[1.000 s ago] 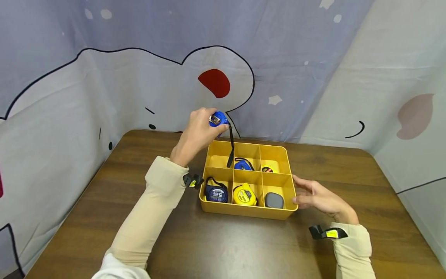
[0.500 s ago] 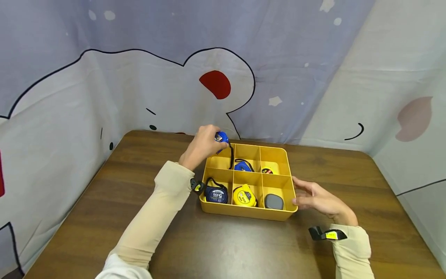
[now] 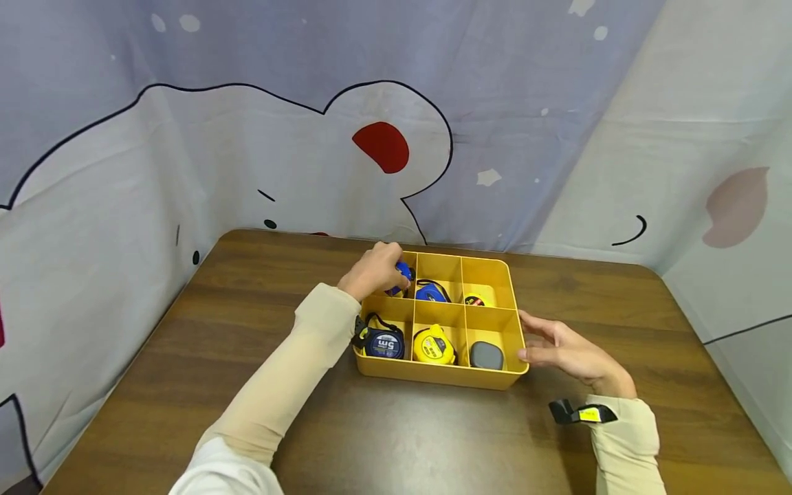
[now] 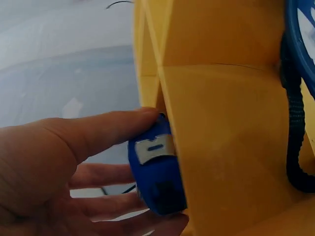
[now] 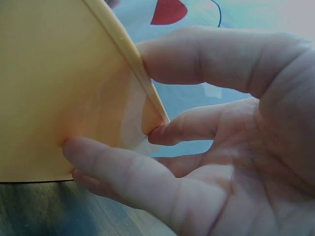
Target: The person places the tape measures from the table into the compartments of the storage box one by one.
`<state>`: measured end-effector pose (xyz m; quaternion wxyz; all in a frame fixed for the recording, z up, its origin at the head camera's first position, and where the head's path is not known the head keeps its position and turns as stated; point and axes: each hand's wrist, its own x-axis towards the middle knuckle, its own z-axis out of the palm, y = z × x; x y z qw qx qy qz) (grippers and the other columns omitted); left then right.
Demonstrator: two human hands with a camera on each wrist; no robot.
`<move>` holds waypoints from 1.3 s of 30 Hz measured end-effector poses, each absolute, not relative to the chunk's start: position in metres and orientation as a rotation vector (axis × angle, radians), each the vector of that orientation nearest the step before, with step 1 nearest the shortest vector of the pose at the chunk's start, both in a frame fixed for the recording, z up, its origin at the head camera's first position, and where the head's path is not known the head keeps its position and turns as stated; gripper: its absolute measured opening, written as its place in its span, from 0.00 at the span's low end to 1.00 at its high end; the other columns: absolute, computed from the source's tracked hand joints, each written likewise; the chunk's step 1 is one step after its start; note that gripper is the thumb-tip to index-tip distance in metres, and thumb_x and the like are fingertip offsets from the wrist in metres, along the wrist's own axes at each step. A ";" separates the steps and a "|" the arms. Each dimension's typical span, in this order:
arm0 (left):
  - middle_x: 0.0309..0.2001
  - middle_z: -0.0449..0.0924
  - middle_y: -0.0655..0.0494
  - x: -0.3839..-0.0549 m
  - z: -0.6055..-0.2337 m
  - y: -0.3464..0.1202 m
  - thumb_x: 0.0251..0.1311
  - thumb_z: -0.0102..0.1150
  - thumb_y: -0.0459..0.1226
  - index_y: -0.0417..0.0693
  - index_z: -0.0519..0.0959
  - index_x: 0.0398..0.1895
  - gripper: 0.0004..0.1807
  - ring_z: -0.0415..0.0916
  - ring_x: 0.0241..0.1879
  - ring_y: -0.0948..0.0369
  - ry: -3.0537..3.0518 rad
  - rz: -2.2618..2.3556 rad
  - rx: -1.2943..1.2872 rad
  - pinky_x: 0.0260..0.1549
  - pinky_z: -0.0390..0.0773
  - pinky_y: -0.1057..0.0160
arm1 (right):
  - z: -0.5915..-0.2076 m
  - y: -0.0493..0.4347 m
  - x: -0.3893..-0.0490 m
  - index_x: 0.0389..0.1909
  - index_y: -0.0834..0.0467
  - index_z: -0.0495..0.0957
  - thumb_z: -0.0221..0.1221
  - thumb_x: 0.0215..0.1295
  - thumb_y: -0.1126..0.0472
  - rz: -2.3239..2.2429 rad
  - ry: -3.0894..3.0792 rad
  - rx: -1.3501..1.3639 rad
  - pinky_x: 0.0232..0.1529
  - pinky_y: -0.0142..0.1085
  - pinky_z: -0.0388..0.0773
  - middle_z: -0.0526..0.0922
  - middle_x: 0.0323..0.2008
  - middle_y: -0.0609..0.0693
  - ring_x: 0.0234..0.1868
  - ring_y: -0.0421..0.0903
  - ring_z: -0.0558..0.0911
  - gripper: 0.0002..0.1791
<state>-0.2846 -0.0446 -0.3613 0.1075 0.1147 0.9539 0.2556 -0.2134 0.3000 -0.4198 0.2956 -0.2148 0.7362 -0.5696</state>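
In the head view my left hand [image 3: 374,270] grips a blue tape measure [image 3: 402,272], low in the back left compartment of a yellow divided box [image 3: 433,375]. The left wrist view shows the tape measure's silver end hook [image 4: 155,148], with the thumb on one side of the case and fingers behind it, close against a yellow divider [image 4: 221,132]. My right hand [image 3: 572,354] touches the box's right side from outside. Its fingertips lie against the wall and rim [image 5: 129,59] in the right wrist view.
Other compartments hold a blue tape measure [image 3: 431,293], a small yellow one [image 3: 475,300], a navy one marked 5m [image 3: 384,345], a yellow one [image 3: 434,347] and a grey rounded-square object [image 3: 487,356]. A wooden table [image 3: 396,440] carries the box; a patterned curtain [image 3: 260,151] hangs behind.
My left hand has moved down and slightly right, carrying the blue tape measure from above the box into the back left compartment. My right hand and the box have stayed put.
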 end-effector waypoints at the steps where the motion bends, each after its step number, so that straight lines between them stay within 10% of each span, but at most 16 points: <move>1: 0.25 0.67 0.51 -0.286 -0.362 -0.043 0.49 0.67 0.40 0.40 0.74 0.30 0.14 0.67 0.21 0.59 2.804 0.712 0.355 0.17 0.63 0.68 | -0.420 0.300 -0.213 0.70 0.68 0.36 0.54 0.63 0.67 -1.519 1.952 -0.567 0.50 0.36 0.75 0.49 0.66 0.72 0.62 0.67 0.60 0.43; 17: 0.48 0.74 0.48 -0.305 -0.365 -0.027 0.43 0.71 0.43 0.45 0.73 0.53 0.31 0.73 0.42 0.55 2.709 0.170 0.296 0.41 0.77 0.57 | -0.422 0.299 -0.213 0.70 0.68 0.36 0.54 0.62 0.68 -1.553 1.921 -0.589 0.52 0.33 0.73 0.50 0.65 0.73 0.62 0.67 0.59 0.43; 39: 0.41 0.76 0.49 -0.302 -0.387 -0.018 0.54 0.55 0.31 0.44 0.78 0.44 0.13 0.70 0.33 0.56 2.739 0.076 0.296 0.25 0.67 0.64 | -0.423 0.301 -0.212 0.70 0.67 0.35 0.53 0.63 0.69 -1.589 1.871 -0.563 0.53 0.38 0.73 0.48 0.66 0.72 0.63 0.66 0.59 0.43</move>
